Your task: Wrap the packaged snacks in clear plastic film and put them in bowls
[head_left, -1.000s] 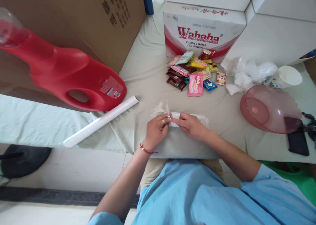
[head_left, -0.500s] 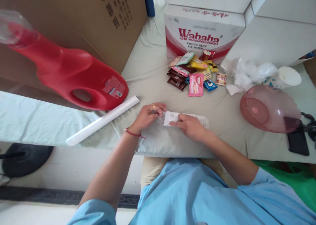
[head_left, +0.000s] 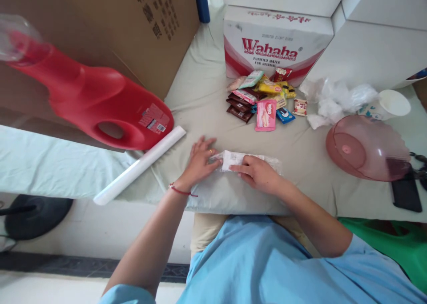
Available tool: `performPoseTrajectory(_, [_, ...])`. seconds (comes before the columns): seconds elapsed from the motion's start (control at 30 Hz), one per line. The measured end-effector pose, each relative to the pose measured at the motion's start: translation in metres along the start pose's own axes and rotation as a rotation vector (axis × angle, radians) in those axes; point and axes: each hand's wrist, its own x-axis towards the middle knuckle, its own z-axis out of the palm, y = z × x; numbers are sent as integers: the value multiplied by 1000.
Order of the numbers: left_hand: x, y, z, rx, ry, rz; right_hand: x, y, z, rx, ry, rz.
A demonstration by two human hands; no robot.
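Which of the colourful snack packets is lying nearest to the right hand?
The frontmost pink packet; the other colourful packets lie farther back from the right hand.

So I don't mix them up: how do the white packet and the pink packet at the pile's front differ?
The white packet has clear plastic about it; the pink packet shows no loose plastic. The right hand rests on the white packet; no hand touches the pink packet, which lies by the snack pile. Both are on the same cloth.
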Motion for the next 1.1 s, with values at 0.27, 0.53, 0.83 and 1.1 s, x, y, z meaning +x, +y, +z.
performPoseTrajectory(0.27, [-26, 59, 13, -81, 243, -68, 6, 0, -6, 135, -17, 27])
performPoseTrajectory(0.53, [-33, 81, 91, 290, 286, 97, -23, -15, 3, 111, 106, 29])
performPoseTrajectory(0.83, [-52, 82, 114, 536, 179, 66, -72, -1, 6, 62, 685, 630])
performPoseTrajectory(1.1, [-51, 85, 112, 554, 139, 30, -67, 9, 3, 1, 648, 553])
